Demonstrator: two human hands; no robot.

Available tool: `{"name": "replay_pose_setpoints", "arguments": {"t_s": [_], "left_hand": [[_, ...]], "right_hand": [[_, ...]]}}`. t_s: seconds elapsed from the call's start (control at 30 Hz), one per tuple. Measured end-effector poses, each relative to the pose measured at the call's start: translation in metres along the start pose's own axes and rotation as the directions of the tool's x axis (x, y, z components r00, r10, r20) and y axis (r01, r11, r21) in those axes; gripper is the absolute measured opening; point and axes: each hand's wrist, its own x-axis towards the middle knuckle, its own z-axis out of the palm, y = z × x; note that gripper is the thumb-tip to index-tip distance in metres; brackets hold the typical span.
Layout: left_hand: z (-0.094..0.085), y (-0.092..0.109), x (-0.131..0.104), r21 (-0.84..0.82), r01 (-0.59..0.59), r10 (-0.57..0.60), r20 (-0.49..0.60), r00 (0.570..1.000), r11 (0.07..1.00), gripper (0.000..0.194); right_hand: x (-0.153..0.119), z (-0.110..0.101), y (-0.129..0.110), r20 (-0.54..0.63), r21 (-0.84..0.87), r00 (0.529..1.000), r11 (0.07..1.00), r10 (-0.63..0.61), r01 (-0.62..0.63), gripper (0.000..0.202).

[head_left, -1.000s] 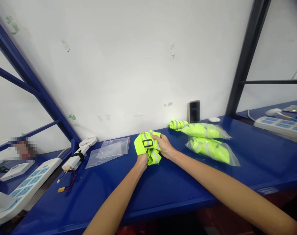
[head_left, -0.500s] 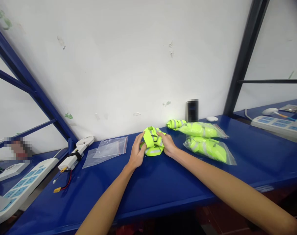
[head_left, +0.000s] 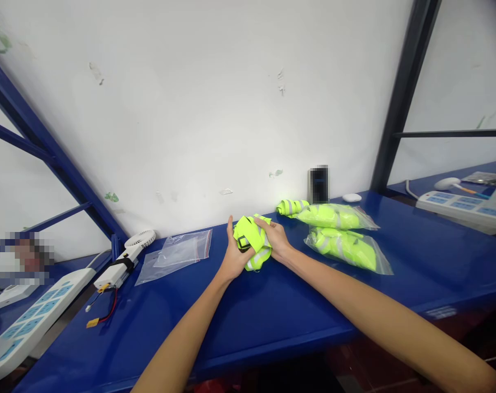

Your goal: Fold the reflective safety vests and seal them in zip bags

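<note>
A bundled neon-yellow reflective vest [head_left: 258,256] with silver-grey stripes and a dark buckle is between my two hands over the blue table. My left hand [head_left: 234,261] grips its left side, thumb across the lower front and a finger pointing up. From the right, my right hand [head_left: 276,238] holds the bundle, its fingers pressed on the upper edge. Right of my hands lie two clear bags with yellow reflective vests, one upper bag [head_left: 333,216] and one lower bag [head_left: 348,250]. Behind them rests a loose rolled yellow vest [head_left: 291,207].
Flat clear zip bags [head_left: 178,251] lie on the blue table [head_left: 272,322] at left. Beside them are a white handheld fan [head_left: 139,239] and wires with a yellow connector [head_left: 93,323]. A blurred dark object [head_left: 319,185] leans on the wall near a white oval case [head_left: 351,197].
The vest bundle has turned in my hands, its buckle now farther left and lower. My left hand has shifted its grip round the lower left side. The view has moved slightly.
</note>
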Motion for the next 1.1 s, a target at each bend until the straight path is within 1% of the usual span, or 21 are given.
{"name": "replay_pose_setpoints", "arguments": {"t_s": [0.07,0.1,0.13,0.17,0.2,0.27,0.3,0.37,0.43,0.53,0.6,0.67,0.7,0.77,0.83,0.87,0.9,0.97,1.03,1.07,1.1], "left_hand": [[0.002,-0.003,0.002,-0.102,0.041,-0.050,-0.087,0.995,0.994,0.121],[0.002,-0.005,0.003,-0.146,0.060,-0.079,-0.127,0.989,0.987,0.122],[0.002,-0.007,0.003,-0.185,0.083,-0.112,-0.152,0.982,0.979,0.118],[0.001,-0.008,0.003,-0.216,0.107,-0.143,-0.158,0.977,0.971,0.110],[0.001,-0.009,0.003,-0.236,0.135,-0.172,-0.145,0.974,0.962,0.097],[-0.001,-0.008,0.002,-0.250,0.192,-0.221,-0.096,0.970,0.949,0.071],[-0.001,-0.007,0.001,-0.248,0.208,-0.235,-0.082,0.969,0.946,0.062],[0.000,-0.004,-0.001,-0.236,0.204,-0.229,-0.086,0.970,0.950,0.053],[0.004,-0.002,-0.003,-0.228,0.183,-0.211,-0.101,0.972,0.956,0.051],[0.012,-0.005,-0.003,-0.258,0.178,-0.219,-0.140,0.966,0.950,0.055],[0.018,-0.008,-0.002,-0.333,0.194,-0.261,-0.170,0.950,0.923,0.058],[0.022,-0.010,-0.001,-0.434,0.225,-0.326,-0.173,0.930,0.873,0.056],[0.024,-0.010,-0.001,-0.480,0.255,-0.369,-0.158,0.916,0.839,0.053],[0.025,-0.006,-0.002,-0.542,0.343,-0.458,-0.088,0.885,0.767,0.051],[0.024,0.000,-0.004,-0.559,0.431,-0.513,0.011,0.858,0.709,0.055],[0.024,0.003,-0.005,-0.547,0.461,-0.525,0.045,0.850,0.699,0.058],[0.024,0.006,-0.006,-0.522,0.475,-0.527,0.056,0.848,0.708,0.062],[0.026,0.008,-0.009,-0.432,0.452,-0.494,0.018,0.870,0.780,0.078],[0.028,0.009,-0.012,-0.278,0.374,-0.397,-0.030,0.917,0.885,0.099],[0.029,0.009,-0.014,-0.177,0.318,-0.328,-0.033,0.944,0.932,0.106],[0.030,0.008,-0.016,-0.063,0.254,-0.256,-0.022,0.966,0.965,0.106]], "right_hand": [[-0.005,0.004,-0.002,0.083,0.011,0.997,1.000,0.003,-0.004,0.038],[-0.008,0.006,-0.003,0.135,0.007,0.991,1.000,-0.002,0.001,0.040],[-0.011,0.007,-0.004,0.190,-0.002,0.982,1.000,-0.013,0.014,0.042],[-0.014,0.009,-0.005,0.241,-0.011,0.970,0.999,-0.030,0.034,0.043],[-0.016,0.010,-0.006,0.286,-0.024,0.957,0.998,-0.044,0.053,0.044],[-0.019,0.011,-0.006,0.342,-0.061,0.938,0.994,-0.062,0.088,0.045],[-0.020,0.011,-0.006,0.358,-0.087,0.931,0.991,-0.068,0.105,0.046],[-0.018,0.009,-0.005,0.368,-0.152,0.926,0.977,-0.088,0.153,0.050],[-0.015,0.006,-0.004,0.344,-0.223,0.928,0.948,-0.139,0.225,0.053],[-0.008,0.002,-0.002,0.260,-0.351,0.931,0.873,-0.258,0.340,0.049],[-0.005,0.001,-0.001,0.208,-0.423,0.919,0.816,-0.336,0.394,0.045],[-0.002,0.002,-0.001,0.159,-0.462,0.901,0.776,-0.403,0.429,0.043],[-0.001,0.002,-0.002,0.134,-0.475,0.892,0.762,-0.432,0.440,0.042],[0.003,0.001,-0.003,0.076,-0.503,0.872,0.737,-0.483,0.452,0.040],[0.008,-0.003,-0.006,0.015,-0.522,0.856,0.726,-0.516,0.447,0.036],[0.012,-0.006,-0.007,-0.015,-0.524,0.852,0.730,-0.523,0.438,0.035],[0.015,-0.009,-0.009,-0.039,-0.524,0.850,0.735,-0.525,0.430,0.034],[0.022,-0.016,-0.011,-0.070,-0.528,0.849,0.741,-0.524,0.415,0.033],[0.029,-0.023,-0.012,-0.100,-0.541,0.845,0.741,-0.526,0.398,0.033],[0.031,-0.026,-0.012,-0.117,-0.544,0.845,0.745,-0.522,0.385,0.032],[0.032,-0.029,-0.012,-0.135,-0.542,0.849,0.755,-0.511,0.368,0.031]]}}
